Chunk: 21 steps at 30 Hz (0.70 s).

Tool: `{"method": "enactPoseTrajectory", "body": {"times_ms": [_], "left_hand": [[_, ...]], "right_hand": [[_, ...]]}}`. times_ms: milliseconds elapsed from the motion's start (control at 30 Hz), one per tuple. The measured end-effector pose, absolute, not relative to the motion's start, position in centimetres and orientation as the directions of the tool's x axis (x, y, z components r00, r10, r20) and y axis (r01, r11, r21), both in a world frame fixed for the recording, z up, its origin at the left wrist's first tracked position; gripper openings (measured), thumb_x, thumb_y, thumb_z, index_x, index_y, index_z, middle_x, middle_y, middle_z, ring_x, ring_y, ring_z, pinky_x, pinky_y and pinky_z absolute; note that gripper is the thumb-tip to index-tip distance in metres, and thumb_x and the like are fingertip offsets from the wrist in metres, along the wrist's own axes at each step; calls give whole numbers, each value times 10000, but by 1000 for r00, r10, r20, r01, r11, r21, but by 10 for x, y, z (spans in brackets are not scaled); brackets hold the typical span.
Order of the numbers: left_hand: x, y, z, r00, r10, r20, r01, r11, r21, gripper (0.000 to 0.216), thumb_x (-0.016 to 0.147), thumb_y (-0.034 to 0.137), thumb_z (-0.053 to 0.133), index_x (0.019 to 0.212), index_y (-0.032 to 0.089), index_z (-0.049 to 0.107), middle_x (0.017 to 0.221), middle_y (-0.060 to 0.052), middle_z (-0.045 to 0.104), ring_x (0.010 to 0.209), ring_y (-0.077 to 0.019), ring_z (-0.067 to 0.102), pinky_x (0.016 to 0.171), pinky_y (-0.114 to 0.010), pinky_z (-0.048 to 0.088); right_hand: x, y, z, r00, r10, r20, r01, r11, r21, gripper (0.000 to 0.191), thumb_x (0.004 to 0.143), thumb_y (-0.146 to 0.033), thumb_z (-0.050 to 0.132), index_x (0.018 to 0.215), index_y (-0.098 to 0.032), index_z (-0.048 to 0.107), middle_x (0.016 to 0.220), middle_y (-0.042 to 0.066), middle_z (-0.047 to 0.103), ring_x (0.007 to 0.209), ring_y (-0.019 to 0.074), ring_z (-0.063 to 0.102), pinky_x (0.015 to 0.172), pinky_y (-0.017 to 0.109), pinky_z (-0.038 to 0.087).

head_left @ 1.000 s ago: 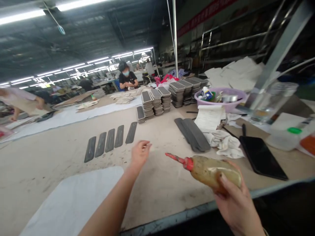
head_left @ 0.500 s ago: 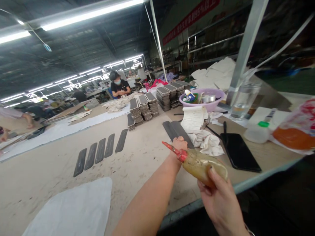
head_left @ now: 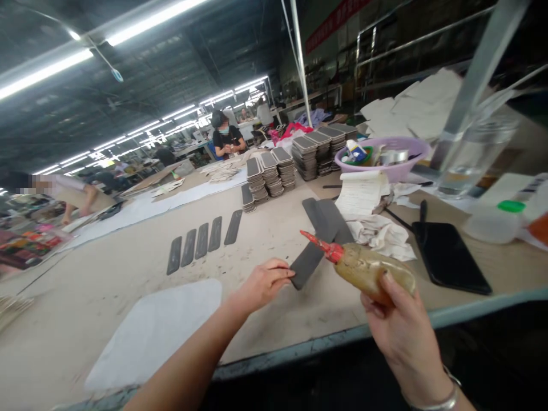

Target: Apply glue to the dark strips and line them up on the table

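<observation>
My left hand [head_left: 268, 282] pinches the near end of a dark grey rounded strip [head_left: 307, 264], whose far end overlaps other grey strips [head_left: 336, 216] on the table. In my right hand [head_left: 400, 314] is a yellowish glue bottle [head_left: 368, 265] with a red pointed nozzle, aimed up and to the left. The bottle hangs above the table, just right of the held strip. Farther left, several grey strips [head_left: 202, 240] lie side by side in a slanting row, with shiny streaks on them. A white sheet [head_left: 158, 331] lies near the table's front edge.
Stacks of edged grey pieces [head_left: 269, 174] stand toward the back. To the right are a purple basin [head_left: 402, 165], a notepad [head_left: 362, 194], a crumpled cloth [head_left: 381, 237], a black tablet [head_left: 451, 257] and a glass of water [head_left: 471, 160]. Co-workers sit or lean at tables beyond.
My left hand has come back left from the grey strips, drawing one strip out at a slant. The right hand still grips the glue bottle. The view has turned left.
</observation>
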<state>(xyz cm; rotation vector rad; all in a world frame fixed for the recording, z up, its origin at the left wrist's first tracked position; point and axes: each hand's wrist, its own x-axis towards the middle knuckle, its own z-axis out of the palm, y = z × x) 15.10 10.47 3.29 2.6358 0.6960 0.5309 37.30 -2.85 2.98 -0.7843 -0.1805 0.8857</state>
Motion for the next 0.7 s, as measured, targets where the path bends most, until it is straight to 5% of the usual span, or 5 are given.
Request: {"method": "enactPoseTrajectory", "body": {"times_ms": [167, 267, 400, 500, 700], "left_hand": [[47, 72, 35, 783, 621, -24, 574, -708, 412, 324, 909, 130, 452, 1061, 238, 717, 1275, -78, 608, 1144, -173, 588, 993, -321, 483], [21, 52, 22, 633, 769, 89, 708, -621, 336, 367, 876, 84, 429, 1065, 222, 712, 1281, -89, 599, 1163, -199, 572, 1009, -382, 479], [23, 28, 4, 448, 855, 262, 804, -513, 301, 251, 876, 154, 518, 1020, 191, 719, 1124, -97, 648, 1047, -215, 595, 958, -398, 512], [28, 19, -2, 365, 895, 255, 876, -423, 231, 249, 809, 161, 628, 1042, 172, 716, 1199, -131, 596, 1140, -277, 528, 988, -452, 488], [18, 20, -13, 286, 947, 146, 912, -316, 263, 217, 822, 162, 629, 1009, 158, 739, 1165, -130, 605, 1091, -272, 541, 976, -429, 486]], "right_hand": [[354, -28, 26, 572, 793, -210, -581, 211, -786, 581, 576, -313, 852, 1080, -285, 565, 872, -36, 551, 630, 77, 490, 436, 123, 353], [340, -28, 19, 543, 822, -169, -469, 131, -874, 597, 578, -369, 847, 1092, -296, 553, 922, -24, 568, 753, 129, 545, 539, 180, 443], [326, -29, 6, 546, 834, 82, -40, 124, -992, 582, 613, -489, 798, 1094, -287, 539, 985, 0, 581, 860, 191, 545, 697, 298, 471], [318, -28, -1, 490, 847, 204, 224, 104, -969, 583, 632, -539, 765, 1097, -278, 532, 1011, 23, 586, 889, 233, 558, 770, 373, 450], [302, -24, -5, 386, 872, 300, 346, 165, -924, 570, 651, -572, 730, 1101, -293, 519, 1057, 52, 572, 905, 290, 562, 818, 471, 426]]}}
